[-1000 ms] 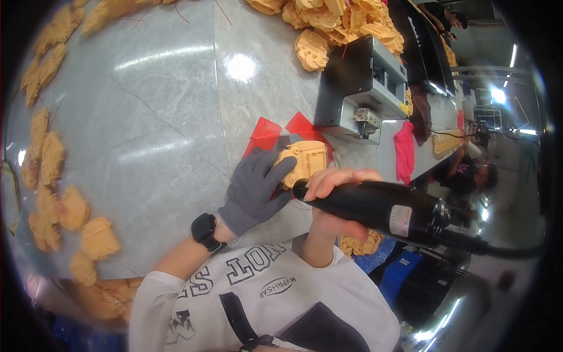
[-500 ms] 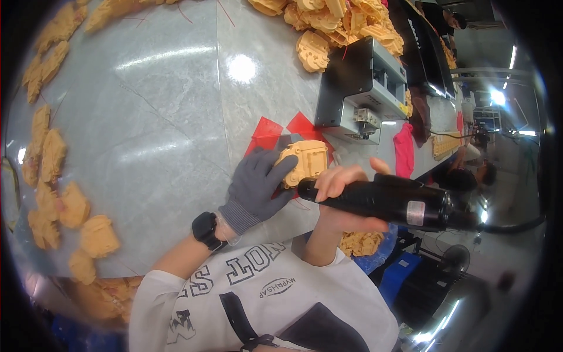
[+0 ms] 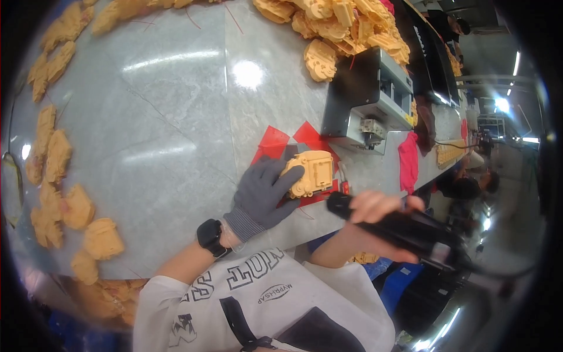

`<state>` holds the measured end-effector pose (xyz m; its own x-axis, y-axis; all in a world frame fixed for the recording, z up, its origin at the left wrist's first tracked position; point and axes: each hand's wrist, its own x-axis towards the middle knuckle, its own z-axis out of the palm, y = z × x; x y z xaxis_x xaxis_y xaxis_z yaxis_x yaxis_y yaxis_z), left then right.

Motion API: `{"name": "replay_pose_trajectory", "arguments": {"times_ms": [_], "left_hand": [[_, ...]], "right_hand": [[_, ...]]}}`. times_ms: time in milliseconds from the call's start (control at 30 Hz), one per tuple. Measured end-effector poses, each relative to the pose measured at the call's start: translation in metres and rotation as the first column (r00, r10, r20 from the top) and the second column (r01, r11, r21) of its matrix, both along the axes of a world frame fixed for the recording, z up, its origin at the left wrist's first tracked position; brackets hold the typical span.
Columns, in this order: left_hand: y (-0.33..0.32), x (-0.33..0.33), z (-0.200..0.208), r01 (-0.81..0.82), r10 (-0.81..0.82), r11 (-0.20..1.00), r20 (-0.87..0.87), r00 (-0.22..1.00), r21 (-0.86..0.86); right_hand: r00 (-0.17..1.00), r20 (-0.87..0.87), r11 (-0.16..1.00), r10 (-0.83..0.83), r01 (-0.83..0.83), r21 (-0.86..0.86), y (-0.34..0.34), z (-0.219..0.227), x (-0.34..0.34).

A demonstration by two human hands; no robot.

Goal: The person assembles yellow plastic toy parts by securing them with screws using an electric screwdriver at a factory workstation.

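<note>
My left hand [image 3: 263,193], in a grey knit glove, is closed on a yellow-orange moulded plastic part [image 3: 317,172], with thumb and fingers along its left side. The part rests over red tape [image 3: 272,142] on the grey table. Bare and slightly blurred, my right hand [image 3: 378,226] is wrapped round a black corded electric screwdriver [image 3: 427,239]. Its nose points toward the part but stands apart from it, to the lower right. A small red-handled tool [image 3: 344,186] lies just right of the part.
A black and silver screw-feeder-like machine [image 3: 370,105] stands beyond the part, to the right. Heaped yellow parts [image 3: 346,26] lie behind it, and more loose parts [image 3: 104,237] line the table's left edge. A pink cloth [image 3: 408,161] lies at right. Other people are in the background.
My right hand has drawn the screwdriver away from the part, to the right and slightly down. My left hand keeps its hold. The red-handled tool has come into view.
</note>
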<state>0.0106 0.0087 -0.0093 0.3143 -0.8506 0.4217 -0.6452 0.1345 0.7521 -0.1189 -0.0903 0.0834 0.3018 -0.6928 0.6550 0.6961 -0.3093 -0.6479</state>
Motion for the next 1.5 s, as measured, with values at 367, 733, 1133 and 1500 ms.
{"name": "replay_pose_trajectory", "arguments": {"times_ms": [367,733,1133,1500], "left_hand": [[0.001,-0.005,-0.003,0.013,-0.013,1.0,-0.005,1.0,0.018],[-0.003,-0.001,0.0,0.041,-0.039,0.999,-0.053,0.998,0.028],[0.001,-0.006,-0.002,0.035,-0.033,0.999,-0.045,0.998,0.035],[0.001,-0.002,-0.001,0.003,-0.002,0.998,-0.018,1.0,0.061]], "right_hand": [[0.798,-0.346,0.842,-0.493,0.538,0.041,-0.128,0.005,0.008],[0.86,-0.233,0.854,-0.453,0.494,0.163,-0.132,0.014,-0.008],[0.839,-0.381,0.87,-0.388,0.471,0.15,-0.124,0.015,-0.002],[0.995,-0.074,0.99,-0.073,0.081,0.112,-0.04,0.027,0.016]]}}
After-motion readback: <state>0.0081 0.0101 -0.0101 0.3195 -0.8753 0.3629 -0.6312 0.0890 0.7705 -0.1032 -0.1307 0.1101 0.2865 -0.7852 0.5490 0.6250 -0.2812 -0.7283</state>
